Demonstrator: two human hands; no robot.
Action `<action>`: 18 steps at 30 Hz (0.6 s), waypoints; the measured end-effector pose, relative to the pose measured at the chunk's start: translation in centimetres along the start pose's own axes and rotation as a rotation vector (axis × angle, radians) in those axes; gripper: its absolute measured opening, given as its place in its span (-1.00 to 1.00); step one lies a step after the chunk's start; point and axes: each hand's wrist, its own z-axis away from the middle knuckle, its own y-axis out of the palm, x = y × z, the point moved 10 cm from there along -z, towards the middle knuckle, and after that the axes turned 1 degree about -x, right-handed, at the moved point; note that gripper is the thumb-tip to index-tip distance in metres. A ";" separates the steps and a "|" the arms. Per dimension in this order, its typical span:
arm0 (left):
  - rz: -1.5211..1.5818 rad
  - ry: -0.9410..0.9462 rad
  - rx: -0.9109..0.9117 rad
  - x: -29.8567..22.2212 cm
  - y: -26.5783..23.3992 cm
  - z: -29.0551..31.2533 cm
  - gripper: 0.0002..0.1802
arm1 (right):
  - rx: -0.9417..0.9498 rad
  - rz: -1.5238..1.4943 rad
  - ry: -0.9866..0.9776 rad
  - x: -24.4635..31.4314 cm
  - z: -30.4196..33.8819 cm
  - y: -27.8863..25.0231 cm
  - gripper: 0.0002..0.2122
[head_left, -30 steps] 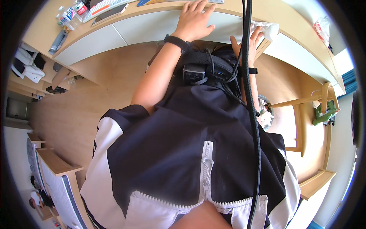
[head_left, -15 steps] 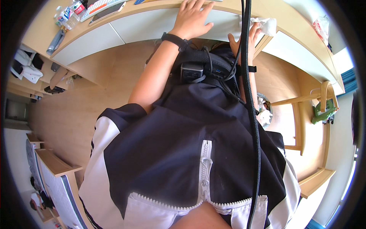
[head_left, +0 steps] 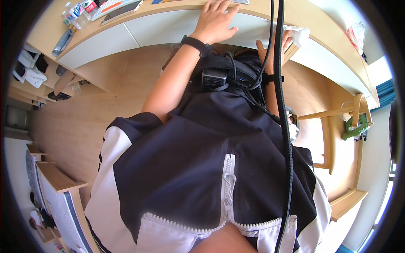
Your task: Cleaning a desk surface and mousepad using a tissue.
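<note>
My left hand (head_left: pixel 216 22) lies flat on the front edge of the light wood desk (head_left: pixel 168 9). Its fingers are spread and it holds nothing. My right hand (head_left: pixel 265 54) is at the same edge, further right, with its fingers on a crumpled white tissue (head_left: pixel 299 35) pressed against the desk front. A black braided cable (head_left: pixel 278 63) hangs in front of this hand and hides part of it. The thumb stands away from the fingers. White drawer fronts (head_left: pixel 168 30) run below the desktop.
On the desk's left are plastic bottles (head_left: pixel 77 17), a grey cylindrical item (head_left: pixel 63 42), a phone (head_left: pixel 121 12) and a keyboard (head_left: pixel 110 6). A plastic bag (head_left: pixel 356 37) sits at the right. A wooden chair (head_left: pixel 333 111) stands right of me. A small black device (head_left: pixel 214 78) rests at my waist.
My right hand and the tissue have shifted slightly to the right along the desk edge. My left hand stays spread on the desk. The view has tilted a little.
</note>
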 end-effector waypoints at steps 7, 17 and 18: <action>-0.009 0.021 -0.050 0.1 -0.2 0.4 -0.21 | 0.031 -0.034 0.027 -0.1 -0.1 0.6 -0.01; -0.012 0.018 -0.077 0.3 -0.5 0.5 -0.20 | 0.071 -0.023 -0.013 1.5 -0.2 0.0 -0.04; -0.014 0.015 -0.067 0.5 -0.5 0.6 -0.21 | 0.079 -0.038 -0.040 2.0 -0.2 0.3 -0.05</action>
